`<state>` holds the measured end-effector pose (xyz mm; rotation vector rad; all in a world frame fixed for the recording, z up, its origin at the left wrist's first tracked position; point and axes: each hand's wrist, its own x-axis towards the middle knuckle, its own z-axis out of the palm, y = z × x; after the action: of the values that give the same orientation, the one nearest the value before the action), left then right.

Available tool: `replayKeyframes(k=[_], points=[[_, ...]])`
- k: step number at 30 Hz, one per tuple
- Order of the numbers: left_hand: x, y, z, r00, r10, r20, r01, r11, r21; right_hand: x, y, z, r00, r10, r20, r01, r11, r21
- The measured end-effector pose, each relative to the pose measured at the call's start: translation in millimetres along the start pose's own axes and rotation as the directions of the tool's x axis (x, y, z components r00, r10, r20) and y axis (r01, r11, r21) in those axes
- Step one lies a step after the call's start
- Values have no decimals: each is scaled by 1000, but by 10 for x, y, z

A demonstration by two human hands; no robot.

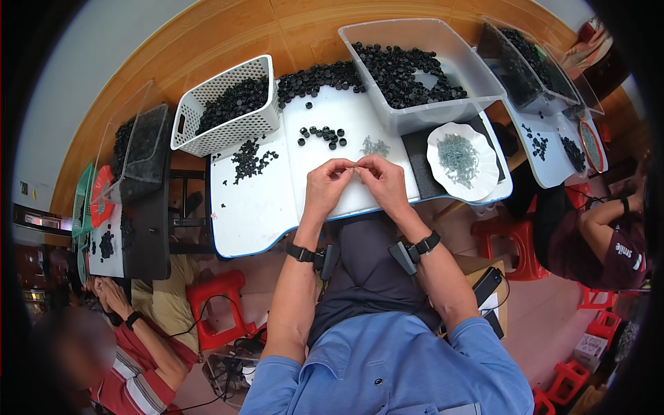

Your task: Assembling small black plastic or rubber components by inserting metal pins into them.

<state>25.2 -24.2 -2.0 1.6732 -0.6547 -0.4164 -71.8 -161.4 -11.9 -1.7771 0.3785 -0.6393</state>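
My left hand [327, 188] and my right hand [384, 184] meet fingertip to fingertip over the white table [273, 214]. Both are closed in a pinch on something tiny between them, too small to make out. Just beyond the fingers lies a small heap of clear, greenish slender pieces [374, 146]. Several round black caps [321, 135] sit loose a little farther off. Left of my hands spreads a scatter of small black parts [252, 162]. A white scalloped plate [484, 181] on the right holds more of the clear pieces.
A white perforated basket [196, 145] and a clear plastic bin [443, 117], both with black parts, stand at the back. Black caps [318, 77] are heaped between them. Other people sit at side tables left and right. Red stools [220, 311] stand on the floor.
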Motion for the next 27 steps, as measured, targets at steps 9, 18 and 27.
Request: replayKeyframes(k=[9,18,27], points=[[3,-13,22,1000,27,-14,-27,1000,0,-9,-108,-19,995,-91,-48,88,994,-69],[0,36,28,1000,19,-25,-17,996,91,-3,-104,-5,992,-124,-32,120,988,-95],[70,-17,-57,994,-76,75,81,995,-61,29,-34,-1,1000,-28,3,27,999,29]])
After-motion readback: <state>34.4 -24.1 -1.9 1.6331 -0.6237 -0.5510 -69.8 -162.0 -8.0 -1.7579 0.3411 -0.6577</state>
